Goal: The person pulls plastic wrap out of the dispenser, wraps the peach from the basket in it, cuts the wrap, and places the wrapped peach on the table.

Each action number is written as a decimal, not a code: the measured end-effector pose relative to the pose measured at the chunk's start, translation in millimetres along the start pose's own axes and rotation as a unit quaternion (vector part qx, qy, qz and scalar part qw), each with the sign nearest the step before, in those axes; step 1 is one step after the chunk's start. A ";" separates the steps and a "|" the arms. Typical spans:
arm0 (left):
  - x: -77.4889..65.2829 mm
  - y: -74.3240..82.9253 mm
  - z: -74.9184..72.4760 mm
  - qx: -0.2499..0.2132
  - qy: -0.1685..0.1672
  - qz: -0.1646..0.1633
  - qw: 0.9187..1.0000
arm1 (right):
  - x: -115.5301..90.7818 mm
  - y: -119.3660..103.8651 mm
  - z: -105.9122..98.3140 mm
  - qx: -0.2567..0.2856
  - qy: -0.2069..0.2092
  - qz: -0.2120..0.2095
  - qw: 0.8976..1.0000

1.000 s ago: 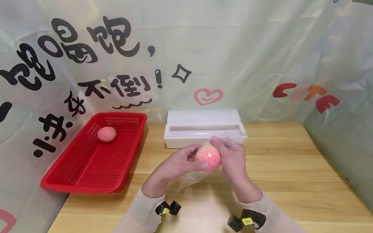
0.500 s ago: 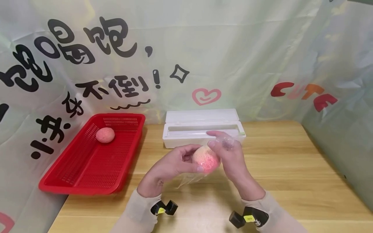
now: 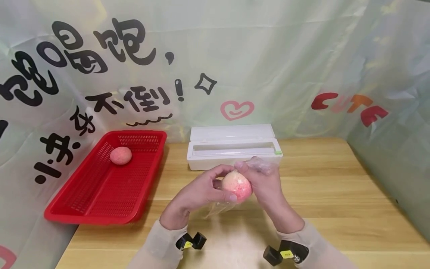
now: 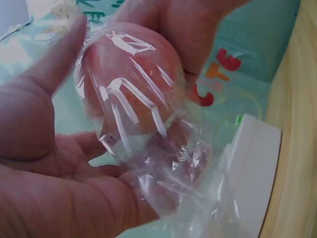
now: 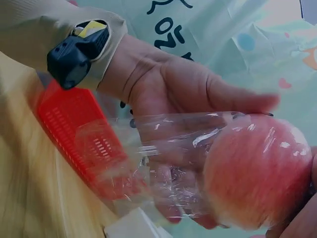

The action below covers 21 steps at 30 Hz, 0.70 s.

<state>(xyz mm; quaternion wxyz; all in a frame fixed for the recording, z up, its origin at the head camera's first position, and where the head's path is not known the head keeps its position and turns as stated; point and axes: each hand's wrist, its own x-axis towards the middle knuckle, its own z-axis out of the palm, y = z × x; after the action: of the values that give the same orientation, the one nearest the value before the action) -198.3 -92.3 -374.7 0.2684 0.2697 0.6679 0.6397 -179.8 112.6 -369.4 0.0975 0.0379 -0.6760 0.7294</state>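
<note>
A round pink-and-cream peach point(image 3: 237, 186) is held over the table in front of me, wrapped in clear cling film point(image 4: 129, 94). My left hand point(image 3: 203, 189) grips it from the left, thumb on the near side and fingers behind. On its right side my right hand point(image 3: 267, 188) has the thumb against the top of the peach and a bunch of film gathered at its fingers. In the right wrist view, a loose tail of film trails across the left palm point(image 5: 166, 99). The right hand's fingertips are partly hidden.
At the left, a red plastic basket point(image 3: 90, 218) holds a second pink peach point(image 3: 121, 155). Behind my hands stands a white cling film box point(image 3: 209, 164) with its lid raised. A printed cloth point(image 3: 285, 67) hangs behind the wooden table point(image 3: 336, 209).
The right index finger, extended half a second ago, is drawn back in, and film bunches at that hand. The peach has turned slightly, showing more cream on top. The left hand keeps its hold.
</note>
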 end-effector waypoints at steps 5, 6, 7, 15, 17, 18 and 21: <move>-1.3 -1.7 -7.5 -0.002 0.020 -0.004 1.000 | 6.8 -5.1 -20.3 -0.038 -0.087 -0.061 0.994; -2.1 -1.4 -9.2 -0.003 0.021 -0.004 1.000 | 7.6 -7.2 -24.2 -0.032 -0.086 -0.077 0.993; -2.8 -0.6 -10.3 -0.001 0.023 -0.005 1.000 | 8.1 -9.4 -27.5 -0.026 -0.077 -0.089 0.993; -11.2 8.4 -10.9 0.073 0.020 0.025 0.997 | 1.8 -24.7 -31.8 0.078 -0.041 -0.114 0.990; -13.3 10.4 -9.9 0.091 0.007 0.058 0.994 | 0.4 -26.4 -31.4 0.093 -0.057 -0.099 0.989; -14.0 11.2 -9.4 0.099 -0.002 0.076 0.992 | 0.0 -26.7 -31.4 0.092 -0.066 -0.090 0.989; -14.3 12.0 -7.7 0.118 -0.034 0.129 0.984 | -0.3 -26.2 -31.9 0.065 -0.093 -0.076 0.991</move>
<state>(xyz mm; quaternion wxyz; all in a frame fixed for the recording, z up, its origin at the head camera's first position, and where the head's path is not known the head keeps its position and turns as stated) -193.3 -107.5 -362.2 0.1728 0.4047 0.6887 0.5763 -172.0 146.1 -346.4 0.0861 0.1632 -0.6286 0.7555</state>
